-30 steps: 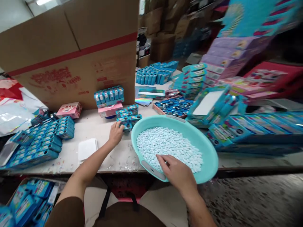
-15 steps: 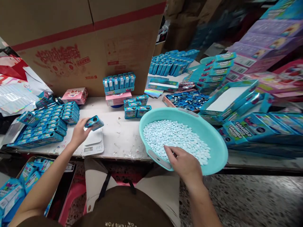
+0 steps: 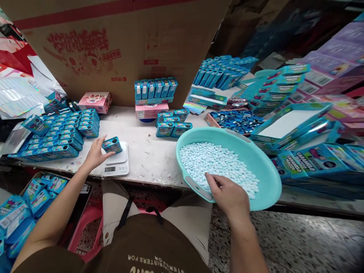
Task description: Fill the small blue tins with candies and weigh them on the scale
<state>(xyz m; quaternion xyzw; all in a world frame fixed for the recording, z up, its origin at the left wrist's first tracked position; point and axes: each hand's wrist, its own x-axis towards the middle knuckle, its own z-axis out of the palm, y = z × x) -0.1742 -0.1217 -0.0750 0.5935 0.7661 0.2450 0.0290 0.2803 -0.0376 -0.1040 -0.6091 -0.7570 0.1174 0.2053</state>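
Observation:
A small blue candy box [image 3: 112, 145] lies on the white kitchen scale [image 3: 116, 163], its dark round hole showing at one end. My left hand [image 3: 96, 153] is beside the box's left end, thumb and fingers spread apart around it. At the right, my right hand [image 3: 229, 193] hangs over the near rim of a turquoise basin [image 3: 267, 182] with curled fingers pressed together. What those fingers hold, if anything, is hidden. Pale blue candies [image 3: 218, 161] cover much of the basin's bottom.
Rows of blue boxes [image 3: 66, 142] stand left of the scale. Several more boxes [image 3: 172, 125] sit behind it, near a pink box [image 3: 95, 101]. A tray of blue caps [image 3: 237, 119] and display cartons [image 3: 292, 121] lie behind the basin. A large cardboard carton [image 3: 122, 49] rises at the back.
My left hand has lowered the blue candy box onto the scale and spread its fingers. My right hand stays over the basin. The view has shifted slightly.

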